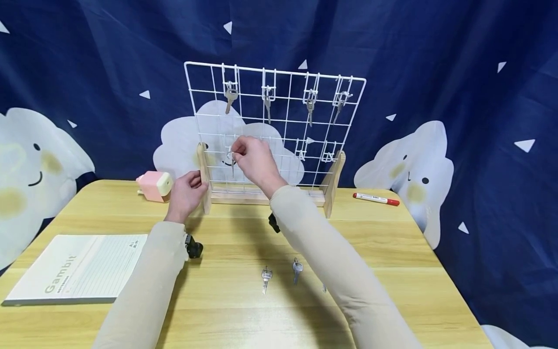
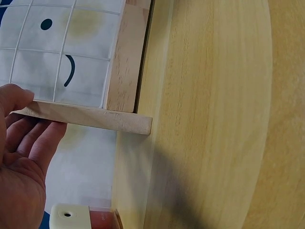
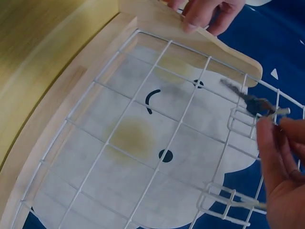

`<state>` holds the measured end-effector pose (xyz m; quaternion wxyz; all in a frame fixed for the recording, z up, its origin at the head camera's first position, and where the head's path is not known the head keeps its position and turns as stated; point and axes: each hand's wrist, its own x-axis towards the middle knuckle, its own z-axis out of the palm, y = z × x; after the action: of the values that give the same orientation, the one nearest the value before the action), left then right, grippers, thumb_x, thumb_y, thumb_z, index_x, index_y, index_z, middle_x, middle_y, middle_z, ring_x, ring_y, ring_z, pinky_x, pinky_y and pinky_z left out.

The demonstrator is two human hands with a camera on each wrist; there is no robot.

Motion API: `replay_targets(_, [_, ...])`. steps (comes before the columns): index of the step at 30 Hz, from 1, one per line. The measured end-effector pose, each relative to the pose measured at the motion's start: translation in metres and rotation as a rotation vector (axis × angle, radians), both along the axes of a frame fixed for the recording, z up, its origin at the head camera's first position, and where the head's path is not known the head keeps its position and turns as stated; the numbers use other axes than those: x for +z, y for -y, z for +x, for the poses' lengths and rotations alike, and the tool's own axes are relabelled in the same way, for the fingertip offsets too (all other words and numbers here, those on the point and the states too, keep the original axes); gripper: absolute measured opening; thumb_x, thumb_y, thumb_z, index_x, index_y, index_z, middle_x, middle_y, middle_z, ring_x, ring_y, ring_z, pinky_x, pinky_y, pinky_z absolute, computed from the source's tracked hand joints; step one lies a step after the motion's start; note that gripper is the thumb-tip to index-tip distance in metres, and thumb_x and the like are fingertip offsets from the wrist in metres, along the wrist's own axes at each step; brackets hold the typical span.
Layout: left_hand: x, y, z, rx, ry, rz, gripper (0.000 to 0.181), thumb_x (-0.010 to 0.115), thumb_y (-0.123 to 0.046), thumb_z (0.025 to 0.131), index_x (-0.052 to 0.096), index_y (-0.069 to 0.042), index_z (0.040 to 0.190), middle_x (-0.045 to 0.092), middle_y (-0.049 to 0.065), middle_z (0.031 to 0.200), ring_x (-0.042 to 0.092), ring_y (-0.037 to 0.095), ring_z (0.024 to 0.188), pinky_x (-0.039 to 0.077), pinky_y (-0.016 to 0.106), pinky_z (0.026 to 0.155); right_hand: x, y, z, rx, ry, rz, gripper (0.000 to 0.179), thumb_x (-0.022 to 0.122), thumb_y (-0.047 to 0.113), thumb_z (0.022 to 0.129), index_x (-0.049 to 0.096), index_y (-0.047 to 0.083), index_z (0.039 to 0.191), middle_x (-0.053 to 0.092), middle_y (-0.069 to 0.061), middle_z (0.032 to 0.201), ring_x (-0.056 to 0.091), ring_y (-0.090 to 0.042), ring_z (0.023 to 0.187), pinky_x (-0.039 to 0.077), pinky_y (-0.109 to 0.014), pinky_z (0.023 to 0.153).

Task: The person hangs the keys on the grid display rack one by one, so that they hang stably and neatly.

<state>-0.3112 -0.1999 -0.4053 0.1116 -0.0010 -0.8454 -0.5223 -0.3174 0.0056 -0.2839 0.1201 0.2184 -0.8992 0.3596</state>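
A white wire grid rack (image 1: 287, 97) stands on wooden feet. My left hand (image 1: 187, 194) grips its left wooden upright (image 2: 90, 117), thumb on one face and fingers on the other. With thumb and fingertips, my right hand (image 1: 257, 162) pinches a small key (image 3: 243, 98) by its head end at a lower-left hook (image 3: 240, 124). The key's blade hangs downward in the head view; whether its ring is on the hook I cannot tell. Several keys, among them a brass-toned key (image 1: 231, 97), hang from the upper row of hooks.
Two keys lie on the table, a left key (image 1: 267, 278) and a right key (image 1: 297, 270); another key tip (image 1: 324, 288) shows beside my right sleeve. A notebook (image 1: 78, 266) lies at left, a pink pencil sharpener (image 1: 154, 186) behind it. A red-capped marker (image 1: 376, 199) lies right.
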Motion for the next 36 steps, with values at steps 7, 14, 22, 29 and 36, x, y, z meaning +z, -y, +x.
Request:
replay_targets(7, [0.001,0.0,0.002,-0.012,0.014,0.018,0.047,0.058,-0.006,0.097,0.047,0.007,0.14,0.054,0.026,0.134,0.054,0.035,0.123,0.046,0.038,0.102,-0.003,0.004,0.002,-0.084,-0.009,0.034,0.009,0.063,0.007,0.093,0.071,0.009,0.097,0.068,0.001,0.089,0.062,-0.011,0.083,0.05,-0.019,0.075])
replay_targets(14, [0.001,-0.001,0.001,-0.018,0.032,0.026,0.048,0.057,-0.006,0.097,0.045,0.007,0.142,0.052,0.026,0.136,0.052,0.036,0.125,0.046,0.038,0.102,-0.009,0.0,0.008,-0.059,-0.015,-0.004,0.008,0.065,0.005,0.092,0.071,0.008,0.096,0.069,0.001,0.088,0.062,-0.01,0.081,0.05,-0.019,0.073])
replay_targets(22, [0.0,-0.002,0.001,-0.012,0.024,0.023,0.047,0.056,-0.006,0.097,0.045,0.007,0.141,0.053,0.027,0.135,0.052,0.035,0.125,0.046,0.039,0.102,-0.027,-0.011,0.027,-0.005,-0.004,0.071,0.015,0.065,0.007,0.092,0.074,0.006,0.104,0.068,-0.001,0.095,0.064,-0.012,0.086,0.051,-0.019,0.075])
replay_targets(29, [-0.001,0.0,0.001,-0.006,0.01,0.014,0.047,0.057,-0.006,0.097,0.045,0.008,0.141,0.053,0.027,0.135,0.052,0.035,0.125,0.046,0.039,0.102,-0.041,-0.033,0.043,0.077,0.102,0.099,0.013,0.067,0.008,0.092,0.072,0.007,0.104,0.069,-0.001,0.095,0.064,-0.011,0.086,0.053,-0.02,0.077])
replay_targets(36, [0.001,-0.002,0.002,-0.01,0.009,0.019,0.047,0.056,-0.004,0.097,0.045,0.008,0.141,0.053,0.027,0.135,0.052,0.036,0.125,0.046,0.04,0.103,-0.059,-0.061,0.062,0.181,0.157,0.186,0.013,0.069,0.01,0.091,0.071,0.008,0.104,0.068,0.002,0.092,0.063,-0.011,0.086,0.053,-0.025,0.08])
